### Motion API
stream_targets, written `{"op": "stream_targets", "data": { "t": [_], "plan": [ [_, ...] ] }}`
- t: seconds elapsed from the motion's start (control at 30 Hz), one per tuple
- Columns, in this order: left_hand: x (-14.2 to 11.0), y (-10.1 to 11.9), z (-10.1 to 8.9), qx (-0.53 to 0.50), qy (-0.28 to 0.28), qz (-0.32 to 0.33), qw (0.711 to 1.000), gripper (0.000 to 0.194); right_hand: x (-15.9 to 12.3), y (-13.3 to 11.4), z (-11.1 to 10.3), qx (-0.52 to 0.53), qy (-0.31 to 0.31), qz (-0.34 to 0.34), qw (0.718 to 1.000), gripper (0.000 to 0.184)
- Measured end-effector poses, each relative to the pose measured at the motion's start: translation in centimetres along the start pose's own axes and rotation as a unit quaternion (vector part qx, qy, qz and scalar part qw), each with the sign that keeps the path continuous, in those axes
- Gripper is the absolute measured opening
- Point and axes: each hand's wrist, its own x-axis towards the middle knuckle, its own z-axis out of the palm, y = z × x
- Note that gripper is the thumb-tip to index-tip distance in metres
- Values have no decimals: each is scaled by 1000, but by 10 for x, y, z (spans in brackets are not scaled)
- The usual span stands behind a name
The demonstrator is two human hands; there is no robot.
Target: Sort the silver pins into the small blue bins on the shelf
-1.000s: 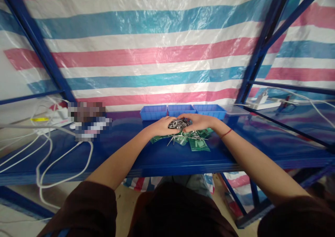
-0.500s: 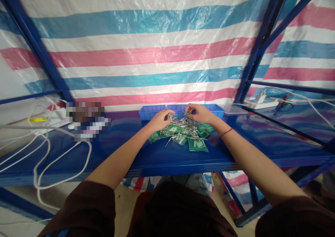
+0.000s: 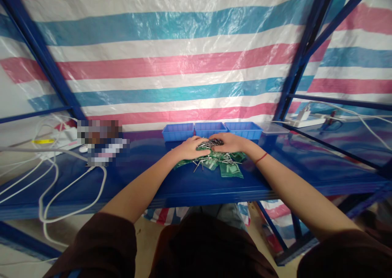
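Note:
A heap of thin silvery metal pieces, which look like blind rivets (image 3: 209, 144), lies on small green plastic bags (image 3: 231, 171) in front of me on the blue table. My left hand (image 3: 193, 148) curls round the left side of the heap, thumb toward me and fingers on the far side. From the right, my right hand (image 3: 229, 142) cups the same rivets, its fingertips close to those of the left. Both hands are partly closed, with rivets gathered between them. Some rivets stick out loose at the near edge of the bags.
Just beyond the hands stand three blue bins: left (image 3: 178, 132), middle (image 3: 210, 127) and right (image 3: 243, 130). A clear plastic lid (image 3: 274, 128) lies right of them. White cables (image 3: 105, 180) loop over the table's left side. Blue frame posts (image 3: 294, 77) rise at both sides.
Both hands have come down and nearer to me, from in front of the bins onto the heap. They now press in around the rivets, and the bins show more fully.

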Motion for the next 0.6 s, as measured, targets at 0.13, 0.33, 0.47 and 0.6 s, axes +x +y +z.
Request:
{"op": "stream_targets", "data": {
  "t": [0.13, 0.33, 0.47, 0.6],
  "plan": [
    [9, -1, 14, -24, 84, 55, 995, 35, 8, -7, 12, -55, 66, -17, 996, 26],
    [23, -5, 7, -151, 257, 23, 954, 31, 10, -33, 10, -111, 190, -50, 974, 28],
    [20, -11, -12, -218, 349, -17, 911, 24, 18, -72, 17, -102, 96, -188, 972, 32],
    [14, -17, -24, -237, 369, -67, 896, 22, 35, -104, 36, -136, -1, -272, 953, 43]
  ]
}}
